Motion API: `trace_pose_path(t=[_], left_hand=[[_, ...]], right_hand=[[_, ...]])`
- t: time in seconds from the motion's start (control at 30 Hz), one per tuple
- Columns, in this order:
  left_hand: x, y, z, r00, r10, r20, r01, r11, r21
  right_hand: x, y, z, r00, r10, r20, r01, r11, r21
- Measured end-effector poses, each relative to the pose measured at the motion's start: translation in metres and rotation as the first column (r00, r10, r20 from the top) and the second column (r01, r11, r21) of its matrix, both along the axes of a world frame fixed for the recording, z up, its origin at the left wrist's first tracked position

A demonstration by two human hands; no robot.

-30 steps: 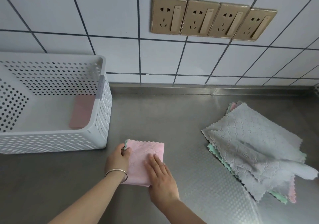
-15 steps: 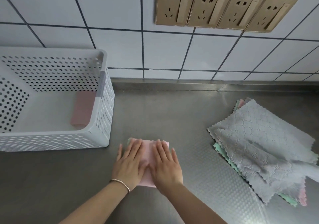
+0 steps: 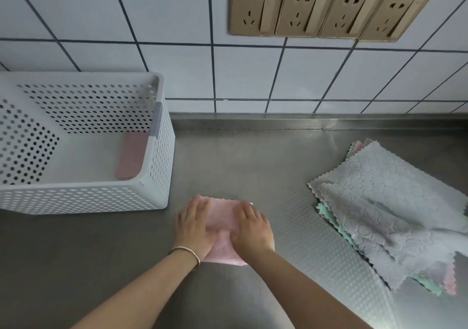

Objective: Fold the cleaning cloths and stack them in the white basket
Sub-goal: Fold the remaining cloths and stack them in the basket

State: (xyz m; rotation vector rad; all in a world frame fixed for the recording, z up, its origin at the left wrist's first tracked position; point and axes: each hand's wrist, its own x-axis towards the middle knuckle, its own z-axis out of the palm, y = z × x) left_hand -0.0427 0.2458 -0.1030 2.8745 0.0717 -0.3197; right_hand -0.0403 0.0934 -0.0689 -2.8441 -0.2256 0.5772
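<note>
Since one second ago both hands lie flat: left hand [image 3: 195, 230] and right hand [image 3: 252, 230] press the folded pink cloth [image 3: 222, 221], with straight fingers, at five o'clock from the white perforated plastic basket [image 3: 83, 199].

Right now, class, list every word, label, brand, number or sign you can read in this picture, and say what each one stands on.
None: no readable text anywhere.
Wall sockets: blank plates and switches, no lettering visible.
White basket: only perforations, no label.
Pink cloth and cloth pile: embossed pattern only, no tag visible.

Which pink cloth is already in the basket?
The folded pink cloth against the white basket's right wall; the other lies on the counter under both hands.
</note>
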Motion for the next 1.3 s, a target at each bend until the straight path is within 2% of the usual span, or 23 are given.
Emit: trace_pose_path(t=[0.07,0.1,0.17,0.27,0.33,0.4,0.5,0.63,0.77,0.83,0.93,1.1,1.17,1.3], left_hand=[[-0.009,0.001,0.01,0.92,0.355,0.165,-0.338,0.933,-0.126],[-0.013,0.002,0.014,0.86,0.484,0.163,-0.464,0.874,-0.145],[-0.02,0.003,0.016,0.807,0.59,-0.011,-0.587,0.801,-0.118],[-0.025,-0.001,0.014,0.798,0.587,-0.135,-0.598,0.8,-0.052],[-0.031,-0.007,0.014,0.804,0.574,-0.155,-0.588,0.807,-0.057],[-0.037,-0.014,0.019,0.788,0.584,-0.197,-0.612,0.779,-0.135],[-0.047,-0.023,0.038,0.732,0.628,-0.264,-0.68,0.642,-0.355],[-0.053,-0.035,0.083,0.749,0.653,-0.108,-0.569,0.552,-0.609],[-0.038,-0.031,0.146,0.704,0.705,0.083,-0.375,0.468,-0.8],[-0.032,-0.019,0.175,0.675,0.713,0.19,-0.282,0.487,-0.827],[-0.028,0.013,0.214,0.617,0.68,0.396,-0.176,0.61,-0.773],[-0.011,0.101,0.256,0.599,0.494,0.63,-0.089,0.823,-0.56],[0.002,0.149,0.263,0.644,0.422,0.638,-0.108,0.876,-0.471],[0.047,0.234,0.257,0.788,0.358,0.5,-0.169,0.907,-0.385]], right_hand=[[-0.007,-0.004,0.007,0.969,-0.244,0.048,0.233,0.959,0.163],[-0.012,-0.006,0.011,0.929,-0.37,-0.023,0.365,0.9,0.239],[-0.019,-0.008,0.011,0.803,-0.532,-0.268,0.594,0.741,0.312],[-0.024,-0.013,0.009,0.673,-0.547,-0.498,0.725,0.618,0.302],[-0.029,-0.017,0.012,0.648,-0.506,-0.569,0.733,0.617,0.287],[-0.032,-0.025,0.012,0.649,-0.473,-0.596,0.719,0.638,0.276],[-0.039,-0.037,0.018,0.644,-0.455,-0.615,0.731,0.604,0.318],[-0.04,-0.052,0.049,0.72,-0.459,-0.521,0.694,0.454,0.56],[-0.018,-0.05,0.111,0.8,-0.399,-0.448,0.584,0.346,0.735],[-0.008,-0.035,0.142,0.837,-0.362,-0.41,0.521,0.298,0.8],[0.005,-0.003,0.179,0.886,-0.323,-0.332,0.422,0.269,0.866],[0.034,0.073,0.223,0.956,-0.255,-0.143,0.232,0.363,0.903],[0.05,0.116,0.227,0.971,-0.226,-0.071,0.166,0.436,0.885],[0.094,0.193,0.219,0.985,-0.163,-0.047,0.139,0.618,0.774]])
